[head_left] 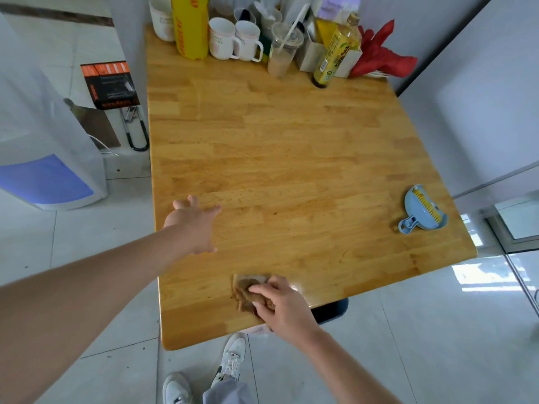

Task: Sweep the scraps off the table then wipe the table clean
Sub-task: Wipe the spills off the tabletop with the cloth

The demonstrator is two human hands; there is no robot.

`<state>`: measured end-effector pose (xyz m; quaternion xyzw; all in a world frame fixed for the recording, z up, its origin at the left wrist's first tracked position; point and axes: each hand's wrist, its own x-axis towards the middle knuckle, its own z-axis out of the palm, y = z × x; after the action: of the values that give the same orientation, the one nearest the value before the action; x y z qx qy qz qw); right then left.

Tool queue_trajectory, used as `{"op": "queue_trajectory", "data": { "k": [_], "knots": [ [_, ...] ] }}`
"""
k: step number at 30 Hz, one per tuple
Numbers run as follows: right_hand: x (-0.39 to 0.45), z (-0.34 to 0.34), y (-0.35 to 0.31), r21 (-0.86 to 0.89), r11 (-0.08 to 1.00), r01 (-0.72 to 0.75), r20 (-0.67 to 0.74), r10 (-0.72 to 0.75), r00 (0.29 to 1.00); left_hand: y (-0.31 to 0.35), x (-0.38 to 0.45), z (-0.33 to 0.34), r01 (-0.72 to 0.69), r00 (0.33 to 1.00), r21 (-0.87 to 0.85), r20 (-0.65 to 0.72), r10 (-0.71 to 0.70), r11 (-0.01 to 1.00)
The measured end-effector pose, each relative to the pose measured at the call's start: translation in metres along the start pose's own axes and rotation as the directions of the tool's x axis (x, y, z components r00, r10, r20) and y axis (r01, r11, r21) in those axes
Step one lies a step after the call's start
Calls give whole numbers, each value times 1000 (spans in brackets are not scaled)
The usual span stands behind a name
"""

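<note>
No writing can be read: print on the yellow roll point(190, 24), the mugs point(223, 39), the bottle point(335, 55) and the box point(109, 84) is too blurred.

I see the wooden table point(291, 158) — honey-coloured plank top, rounded corners, its near edge glossy. A brown cloth point(246, 291), crumpled, lies flat on the top close to that near edge. The small blue dustpan point(424, 212) with a yellow-bristled brush nested in it sits by the right edge — well apart from the cloth.
</note>
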<state>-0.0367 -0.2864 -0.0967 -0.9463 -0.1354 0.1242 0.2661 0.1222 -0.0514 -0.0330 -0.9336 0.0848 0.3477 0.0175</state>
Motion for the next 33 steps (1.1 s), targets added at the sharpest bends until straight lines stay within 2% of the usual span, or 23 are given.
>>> {"op": "queue_trajectory", "data": {
  "k": [2,3,6,7,8,11,12,13,14,16,17,18,19,20,21,23,24,26,28,29,30,32,33],
  "knots": [
    [4,-38,42,-12,983,-182,-86,180,980,4,6,-9,9,1000,34,-10,-8,999],
    [9,-60,67,54,930,-364,-217,367,905,7,9,-13,14,1000,41,-13,-13,999],
    [34,-105,114,508,446,-737,-399,880,257,13,24,-24,33,999,-53,-18,-34,998],
    [44,-100,111,506,394,-767,-404,894,193,12,29,-28,44,999,-102,-27,-47,994],
    [56,-89,100,475,452,-755,-419,871,257,11,36,-32,65,997,-140,-32,-70,988],
    [62,-42,45,187,892,-413,-283,451,846,4,58,-43,135,990,-215,-17,-142,967],
    [53,-34,37,36,975,-220,-150,223,963,1,64,-45,144,989,-227,-2,-148,963],
    [44,-36,42,-55,997,-59,-12,59,998,-2,69,-45,148,989,-226,15,-148,963],
    [38,-49,58,-39,999,-7,54,9,998,-3,72,-46,145,989,-216,27,-142,966],
    [35,-85,98,50,967,-248,-59,251,966,-1,74,-45,137,991,-218,34,-133,966],
    [39,-106,116,125,887,-445,-198,461,865,1,73,-46,140,990,-219,44,-134,966],
    [45,-122,131,270,727,-632,-313,687,656,2,72,-49,149,989,-217,53,-141,965],
    [55,-129,138,412,553,-724,-340,831,441,3,70,-53,161,986,-217,64,-151,963],
    [67,-126,135,444,487,-752,-362,865,347,5,70,-58,170,984,-222,83,-155,960],
    [79,-114,120,386,544,-745,-384,829,407,7,68,-61,178,982,-226,107,-157,958],
    [90,-75,83,142,873,-467,-291,488,823,9,69,-64,189,979,-227,117,-166,955],
    [86,-60,66,23,969,-245,-138,246,960,9,71,-64,191,978,-231,123,-166,954],
    [76,-63,69,-74,995,70,116,-61,991,8,72,-62,193,978,-240,128,-166,951],
    [77,-97,103,-87,996,-37,-12,36,999,8,72,-60,186,980,-235,115,-163,954],
    [83,-117,122,-43,973,-226,-164,216,962,8,73,-59,186,980,-238,111,-164,953],
    [91,-139,137,64,893,-446,-316,442,839,9,73,-59,188,980,-238,109,-166,953],
    [117,-162,159,372,556,-744,-432,813,391,9,73,-61,192,979,-238,112,-170,952],
    [130,-156,154,405,460,-790,-435,857,277,10,73,-62,194,979,-241,114,-170,951]
  ]
}}
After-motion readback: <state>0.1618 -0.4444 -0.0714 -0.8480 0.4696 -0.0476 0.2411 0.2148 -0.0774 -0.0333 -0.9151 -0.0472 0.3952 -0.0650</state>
